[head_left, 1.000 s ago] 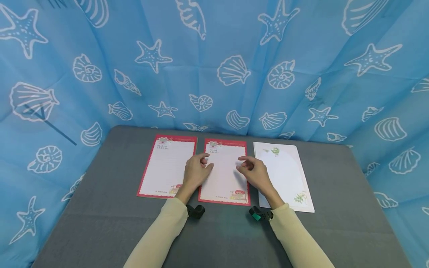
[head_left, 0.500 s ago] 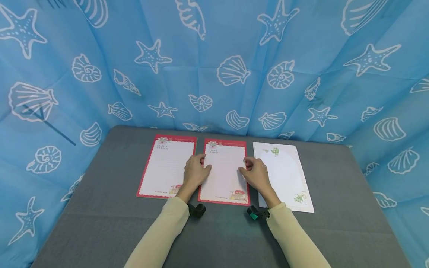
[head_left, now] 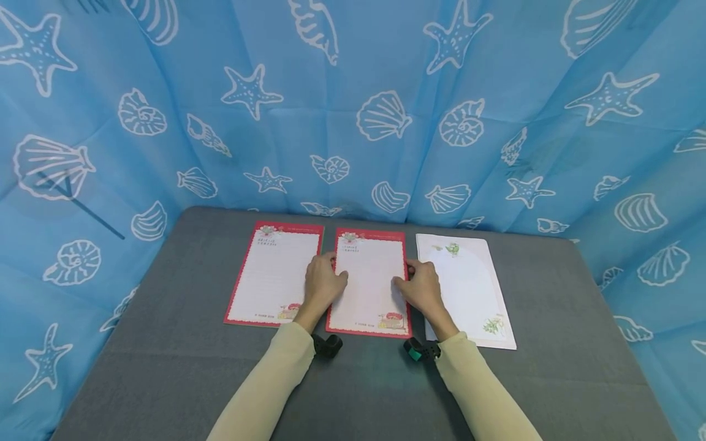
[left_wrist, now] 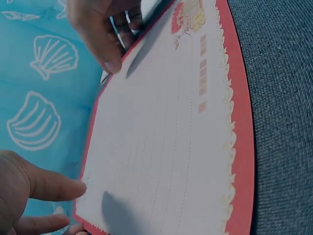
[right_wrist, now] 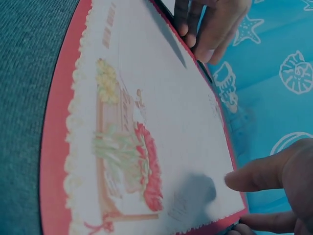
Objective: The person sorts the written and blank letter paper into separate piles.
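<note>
A red-bordered sheet of letter paper (head_left: 368, 278) lies on the table in the middle, with faint ruled lines and a small printed picture at its lower right. My left hand (head_left: 322, 286) is at its left edge, fingertips by the border. My right hand (head_left: 423, 289) is at the right edge in the same way. Both thumbs are over the paper, and in the wrist views the left thumb (left_wrist: 56, 187) and right thumb (right_wrist: 259, 174) look raised above it, with shadows below. The fingertips are partly hidden behind the edges.
A matching red-bordered sheet (head_left: 273, 272) lies to the left. On the right is a white sheet or stack of paper (head_left: 469, 282) with green plant prints, partly under my right hand. The grey table (head_left: 364, 392) ends at a blue shell-patterned curtain (head_left: 331, 122).
My right hand has moved slightly, its fingers shifting from over the middle sheet to its right edge. The left fingers have drawn back to the left edge. The papers have not moved.
</note>
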### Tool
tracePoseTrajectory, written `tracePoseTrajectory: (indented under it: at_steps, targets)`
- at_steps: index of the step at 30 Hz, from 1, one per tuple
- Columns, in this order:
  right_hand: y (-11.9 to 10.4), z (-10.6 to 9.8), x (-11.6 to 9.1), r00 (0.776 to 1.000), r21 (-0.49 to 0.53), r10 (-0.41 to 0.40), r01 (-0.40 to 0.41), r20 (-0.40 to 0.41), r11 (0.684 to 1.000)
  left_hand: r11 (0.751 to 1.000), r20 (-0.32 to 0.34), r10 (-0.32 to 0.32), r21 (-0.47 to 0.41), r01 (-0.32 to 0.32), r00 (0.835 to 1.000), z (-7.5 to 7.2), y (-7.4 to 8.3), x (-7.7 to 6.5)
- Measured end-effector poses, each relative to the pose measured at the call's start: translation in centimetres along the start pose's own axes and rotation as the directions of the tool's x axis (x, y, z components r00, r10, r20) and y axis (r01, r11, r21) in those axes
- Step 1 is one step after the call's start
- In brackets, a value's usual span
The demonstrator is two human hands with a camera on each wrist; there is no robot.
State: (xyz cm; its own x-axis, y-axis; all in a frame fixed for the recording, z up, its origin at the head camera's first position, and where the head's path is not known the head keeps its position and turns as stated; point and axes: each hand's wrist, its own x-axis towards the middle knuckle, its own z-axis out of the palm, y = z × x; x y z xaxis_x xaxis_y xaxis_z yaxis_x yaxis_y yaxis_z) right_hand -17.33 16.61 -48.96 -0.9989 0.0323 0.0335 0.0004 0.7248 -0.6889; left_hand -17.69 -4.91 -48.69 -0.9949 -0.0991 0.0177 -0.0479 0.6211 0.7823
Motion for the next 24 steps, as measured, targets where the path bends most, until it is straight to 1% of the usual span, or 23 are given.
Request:
tracePoseTrajectory:
  at_steps: [5, 8, 11, 15, 18, 24]
  targets:
    - [-0.16, -0.05, -0.02, 0.998, 0.073, 0.031, -0.027, -0.057, 0.997, 0.999, -0.041, 0.012, -0.035, -0.013, 0.999, 0.00, 0.05, 0.07]
    - [-0.19, -0.11, -0.03, 0.997, 0.108, 0.049, -0.042, -0.065, 0.993, 0.997, -0.051, 0.011, -0.077, -0.015, 0.999, -0.07, 0.04, 0.17]
    - [-0.18, -0.19, -0.06, 0.996, 0.140, 0.056, -0.047, -0.063, 0.989, 0.993, -0.049, -0.006, -0.118, 0.000, 0.999, -0.21, -0.06, 0.25]
    - [-0.20, -0.32, -0.19, 0.996, 0.186, 0.070, -0.059, -0.049, 0.981, 0.987, -0.038, -0.045, -0.155, 0.039, 0.998, -0.41, -0.22, 0.40]
    - [-0.28, -0.44, -0.32, 0.995, 0.222, 0.090, -0.080, -0.033, 0.972, 0.988, -0.025, -0.057, -0.147, 0.052, 0.998, -0.51, -0.38, 0.51]
    - [-0.73, -0.67, -0.56, 0.992, 0.288, 0.118, -0.104, -0.032, 0.952, 0.993, -0.009, -0.033, -0.115, 0.032, 0.999, -0.96, -0.44, 0.40]
